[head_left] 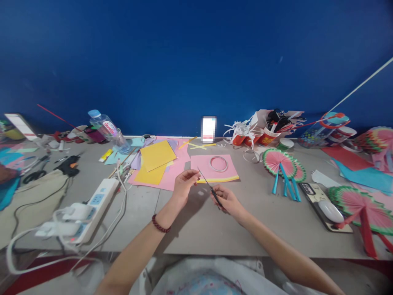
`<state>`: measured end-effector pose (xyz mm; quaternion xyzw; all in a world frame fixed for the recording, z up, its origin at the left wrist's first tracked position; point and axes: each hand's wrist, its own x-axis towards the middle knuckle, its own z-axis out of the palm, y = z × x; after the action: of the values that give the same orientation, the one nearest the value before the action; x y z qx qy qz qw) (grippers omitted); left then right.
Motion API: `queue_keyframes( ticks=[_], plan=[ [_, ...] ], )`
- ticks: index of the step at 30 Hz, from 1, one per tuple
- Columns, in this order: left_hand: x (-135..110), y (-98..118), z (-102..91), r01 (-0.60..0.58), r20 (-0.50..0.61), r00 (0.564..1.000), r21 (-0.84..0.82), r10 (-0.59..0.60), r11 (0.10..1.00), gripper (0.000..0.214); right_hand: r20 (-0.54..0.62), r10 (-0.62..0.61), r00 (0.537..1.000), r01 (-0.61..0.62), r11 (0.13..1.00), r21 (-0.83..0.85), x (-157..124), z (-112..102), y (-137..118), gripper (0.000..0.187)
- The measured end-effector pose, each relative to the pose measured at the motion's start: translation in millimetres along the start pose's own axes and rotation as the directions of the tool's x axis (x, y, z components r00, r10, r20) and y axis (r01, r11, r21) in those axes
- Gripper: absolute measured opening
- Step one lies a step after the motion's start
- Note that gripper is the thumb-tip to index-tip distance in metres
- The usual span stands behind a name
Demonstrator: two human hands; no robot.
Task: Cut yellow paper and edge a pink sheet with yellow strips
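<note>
Dark-handled scissors [214, 192] are gripped in my right hand [229, 200], with their slim blades pointing up and left. The blade tips reach close to the fingers of my left hand [184, 183]. Those left fingers are pinched together; whatever lies between them is too small to make out. Just beyond both hands lies a pink sheet [201, 162] with a yellow strip [225, 179] along its near edge. A pale ring-shaped coil [226, 168] rests on this sheet.
Yellow sheets [156, 155] lie over pink paper on the left, near a tilted bottle [109, 129] and a power strip [101, 205]. Paper fans [278, 162], a phone [313, 203] and a mouse [330, 211] lie right. Another person's hand [7, 174] shows far left.
</note>
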<state>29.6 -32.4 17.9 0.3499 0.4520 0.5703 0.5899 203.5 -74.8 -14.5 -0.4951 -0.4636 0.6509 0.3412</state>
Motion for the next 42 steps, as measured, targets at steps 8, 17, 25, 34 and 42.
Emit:
queue_keyframes(
  ticks=[8,17,25,34,42],
  plan=[
    [0.4,-1.9,-1.9,-0.013,0.017,1.0,0.022,0.013,1.0,0.02,-0.014,0.014,1.0,-0.014,1.0,0.005,-2.5,3.4,-7.7,0.039],
    [0.5,-2.2,-1.7,-0.002,0.017,1.0,0.021,0.002,1.0,0.019,-0.012,-0.009,1.0,0.009,1.0,-0.002,-2.3,3.4,-9.0,0.038],
    [0.8,-2.1,-2.2,0.012,0.01,1.0,0.045,-0.012,0.999,0.018,-0.019,-0.001,1.0,0.0,0.999,-0.034,-6.1,3.9,-14.8,0.035],
    [0.4,-0.8,-2.9,0.02,0.002,1.0,0.083,-0.02,0.996,0.02,-0.002,0.006,1.0,-0.006,1.0,-0.03,-7.0,3.9,-16.3,0.038],
    [0.3,0.8,-3.0,0.035,-0.009,0.999,0.091,-0.034,0.995,0.02,-0.011,0.0,1.0,0.0,1.0,-0.023,-9.7,4.3,-21.8,0.041]
  ],
)
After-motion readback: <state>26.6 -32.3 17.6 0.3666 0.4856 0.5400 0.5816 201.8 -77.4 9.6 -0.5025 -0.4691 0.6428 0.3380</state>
